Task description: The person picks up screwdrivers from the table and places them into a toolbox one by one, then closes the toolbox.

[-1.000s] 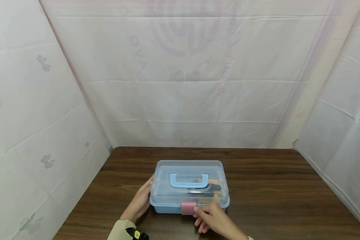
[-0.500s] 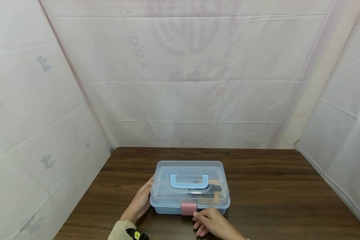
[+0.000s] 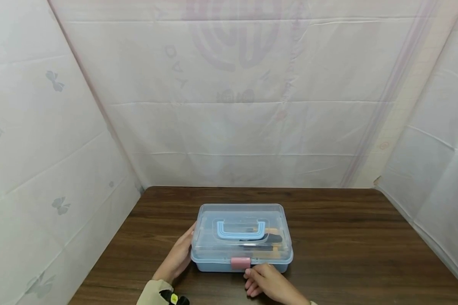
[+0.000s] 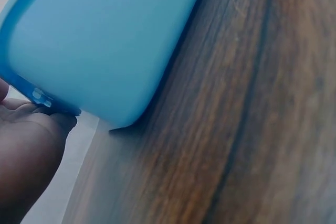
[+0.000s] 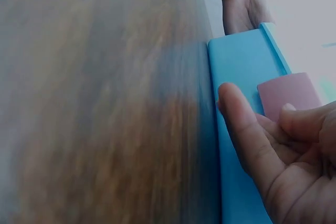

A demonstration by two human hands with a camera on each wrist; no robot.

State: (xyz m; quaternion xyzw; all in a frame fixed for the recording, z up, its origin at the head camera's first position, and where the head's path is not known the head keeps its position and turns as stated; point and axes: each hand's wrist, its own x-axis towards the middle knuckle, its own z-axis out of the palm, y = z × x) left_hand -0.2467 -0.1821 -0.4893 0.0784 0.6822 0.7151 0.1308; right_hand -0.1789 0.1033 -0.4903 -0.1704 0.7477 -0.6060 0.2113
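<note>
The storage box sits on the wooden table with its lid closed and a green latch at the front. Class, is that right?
Not quite. The latch on the storage box is pink, not green, as the head view shows. The lid is closed, on the wooden table.

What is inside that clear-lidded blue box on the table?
Through the clear lid of the box, a dark tool and something orange show beneath the folded blue handle. The rest is blurred or hidden.
</note>
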